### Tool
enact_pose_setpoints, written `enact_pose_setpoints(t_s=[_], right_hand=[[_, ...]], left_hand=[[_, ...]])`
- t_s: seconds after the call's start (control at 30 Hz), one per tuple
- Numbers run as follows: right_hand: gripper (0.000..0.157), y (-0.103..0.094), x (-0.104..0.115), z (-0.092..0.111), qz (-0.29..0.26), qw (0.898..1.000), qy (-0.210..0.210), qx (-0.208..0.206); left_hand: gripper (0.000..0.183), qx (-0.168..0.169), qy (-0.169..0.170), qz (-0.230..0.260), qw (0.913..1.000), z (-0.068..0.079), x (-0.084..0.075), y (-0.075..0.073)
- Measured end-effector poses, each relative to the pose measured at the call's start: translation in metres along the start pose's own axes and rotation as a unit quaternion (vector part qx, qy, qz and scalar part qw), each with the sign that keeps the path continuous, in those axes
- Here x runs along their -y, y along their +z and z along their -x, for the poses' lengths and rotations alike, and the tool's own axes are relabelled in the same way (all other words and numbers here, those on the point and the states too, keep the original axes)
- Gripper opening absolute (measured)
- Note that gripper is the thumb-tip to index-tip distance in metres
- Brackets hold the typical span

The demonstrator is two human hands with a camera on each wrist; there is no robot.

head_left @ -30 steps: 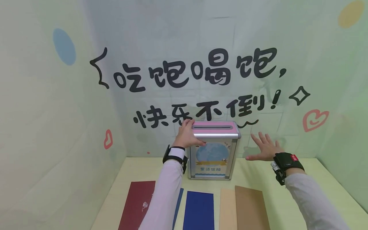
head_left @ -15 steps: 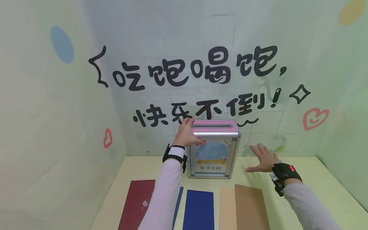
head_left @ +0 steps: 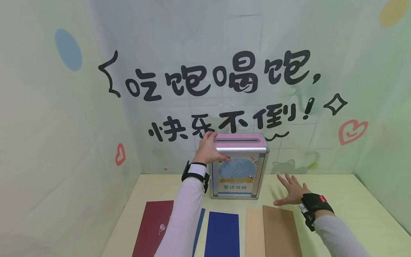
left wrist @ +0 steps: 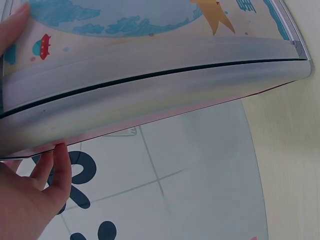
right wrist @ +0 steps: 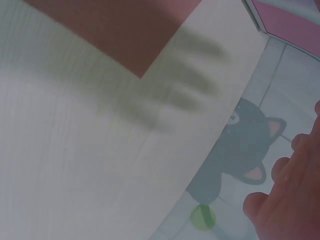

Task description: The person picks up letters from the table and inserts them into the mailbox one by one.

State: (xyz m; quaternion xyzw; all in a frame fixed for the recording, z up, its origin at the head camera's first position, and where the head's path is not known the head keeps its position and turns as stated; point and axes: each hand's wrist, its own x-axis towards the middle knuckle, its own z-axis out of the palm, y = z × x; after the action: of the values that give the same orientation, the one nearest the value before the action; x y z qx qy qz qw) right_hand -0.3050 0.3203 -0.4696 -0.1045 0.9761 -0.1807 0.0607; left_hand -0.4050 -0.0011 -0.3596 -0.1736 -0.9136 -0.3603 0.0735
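An upright suggestion box with silver edges, a pink slotted top and a picture front stands at the table's back. My left hand grips its upper left corner, thumb on the front and fingers over the far edge of the top. In the left wrist view, the fingertips press against the box's pink top. To the right of the box, my right hand hovers above the table with fingers spread, holding nothing; its shadow falls by a brown envelope-like sheet.
Flat sheets lie along the front of the table: dark red, blue, navy, beige and brown. My left forearm partly covers the red and blue ones. A printed wall cloth rises behind and on both sides.
My right hand has come down and slightly toward me, away from the back wall. The left hand keeps its grip on the suggestion box, which stays in place.
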Motion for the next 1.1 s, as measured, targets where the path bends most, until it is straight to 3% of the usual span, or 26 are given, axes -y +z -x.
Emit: enact_pose_setpoints(t_s=[0.53, 0.9, 1.1], right_hand=[[0.113, 0.044, -0.013, 0.001, -0.003, 1.000, 0.005, 0.001], [0.126, 0.071, -0.015, 0.006, -0.019, 0.999, 0.018, 0.027], [0.127, 0.074, -0.014, 0.009, -0.038, 0.997, 0.042, 0.057]], left_hand=[[0.111, -0.007, 0.010, 0.004, 0.9999, 0.000, 0.002, 0.001], [0.111, -0.006, 0.006, 0.002, 1.0000, 0.000, 0.001, 0.000], [0.110, -0.004, 0.004, 0.001, 1.0000, 0.001, 0.000, -0.001]])
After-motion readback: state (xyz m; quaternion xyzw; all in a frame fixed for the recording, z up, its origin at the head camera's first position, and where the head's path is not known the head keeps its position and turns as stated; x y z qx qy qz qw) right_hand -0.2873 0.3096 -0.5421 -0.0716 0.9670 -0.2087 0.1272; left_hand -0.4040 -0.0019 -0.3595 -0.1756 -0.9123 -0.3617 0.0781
